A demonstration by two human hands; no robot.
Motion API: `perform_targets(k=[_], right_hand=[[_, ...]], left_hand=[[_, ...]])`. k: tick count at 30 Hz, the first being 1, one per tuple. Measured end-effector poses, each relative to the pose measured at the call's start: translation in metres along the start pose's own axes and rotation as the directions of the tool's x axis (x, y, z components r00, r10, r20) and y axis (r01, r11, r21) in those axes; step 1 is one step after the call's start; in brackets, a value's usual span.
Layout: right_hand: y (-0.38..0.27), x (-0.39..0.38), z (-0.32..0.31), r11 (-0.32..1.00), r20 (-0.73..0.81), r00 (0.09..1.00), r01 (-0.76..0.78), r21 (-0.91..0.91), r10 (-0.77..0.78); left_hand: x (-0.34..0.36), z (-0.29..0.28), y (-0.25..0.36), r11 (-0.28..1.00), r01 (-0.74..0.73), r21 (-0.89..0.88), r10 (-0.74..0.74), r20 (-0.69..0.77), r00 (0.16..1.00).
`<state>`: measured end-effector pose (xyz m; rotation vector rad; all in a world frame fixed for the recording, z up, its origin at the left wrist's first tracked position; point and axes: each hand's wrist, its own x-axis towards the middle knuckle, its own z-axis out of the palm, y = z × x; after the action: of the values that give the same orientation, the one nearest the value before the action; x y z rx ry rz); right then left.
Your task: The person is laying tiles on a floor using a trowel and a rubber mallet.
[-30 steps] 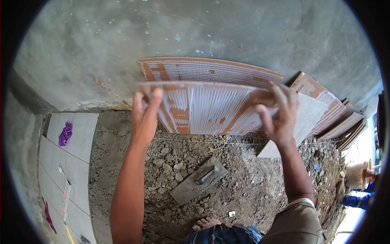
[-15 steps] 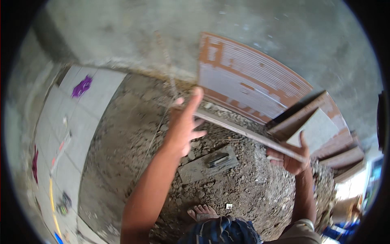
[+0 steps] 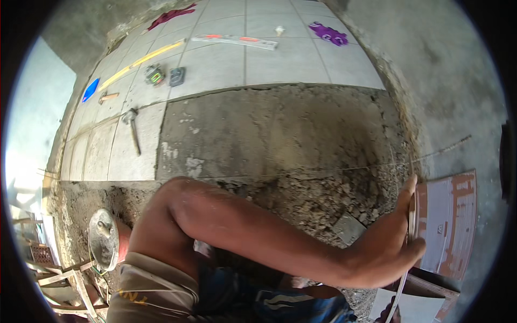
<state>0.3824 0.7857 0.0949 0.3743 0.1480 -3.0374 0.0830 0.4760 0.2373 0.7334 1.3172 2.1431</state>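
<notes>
1. At lower right, across the body: left hand (image 3: 390, 242), thumb on one side and fingers on the other, grasping the long edge of a ceramic floor tile (image 3: 398, 299). Tile seen nearly edge-on, upright, beside the wall.
2. At the bottom margin by the same tile: right hand (image 3: 396, 313), only a dark sliver showing; cannot tell how it grips.
3. Close beyond the held tile: leaning tile (image 3: 449, 223), clay back outward, against the grey wall (image 3: 463, 81); little open room between the two. Below it, pale tile (image 3: 425, 306).
4. Beneath the left forearm: rubble strip (image 3: 312, 199); flat trowel (image 3: 349, 228), partly covered by the arm.
5. Past the rubble: string line (image 3: 323, 170), then a broad, open bed of smoothed mortar (image 3: 269, 124), bordered by straight edges of laid pale tiles (image 3: 215, 70).
6. On the laid tiles: claw hammer (image 3: 132, 132), tape measure (image 3: 154, 75), yellow bar (image 3: 142, 64), purple cloth (image 3: 328, 34).
7. At left: bucket (image 3: 106, 242), grey matter inside.
8. Markings: yellow lettering on the sleeve (image 3: 161, 290), broken by folds; small dark stamp on the leaning tile's back, too small to read.
</notes>
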Motion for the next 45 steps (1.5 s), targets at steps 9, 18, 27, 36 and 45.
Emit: perform_targets(k=[9,18,27,36,45], right_hand=[[0.182,0.244,0.117,0.312,-0.232,0.873,-0.098,-0.945,-0.429],[0.351,0.469,0.085,-0.248,0.027,0.949,-0.054,-0.967,-0.314],[0.446,0.528,0.016,-0.16,0.05,0.979,0.017,-0.987,-0.2],[0.46,0.556,0.019,-0.179,0.055,0.983,0.023,-0.984,-0.173],[0.463,0.572,0.021,-0.2,0.064,0.986,0.032,-0.979,-0.155]], left_hand=[[-0.173,-0.2,0.042,0.942,-0.252,0.221,0.318,-0.351,0.88],[-0.353,-0.344,-0.037,0.878,-0.471,-0.089,0.11,-0.919,0.379],[-0.393,-0.431,-0.09,0.753,-0.646,-0.124,0.041,-0.971,0.235],[-0.388,-0.446,-0.096,0.743,-0.657,-0.126,-0.014,-0.985,0.173],[-0.382,-0.453,-0.099,0.726,-0.669,-0.157,-0.065,-0.985,0.16]])
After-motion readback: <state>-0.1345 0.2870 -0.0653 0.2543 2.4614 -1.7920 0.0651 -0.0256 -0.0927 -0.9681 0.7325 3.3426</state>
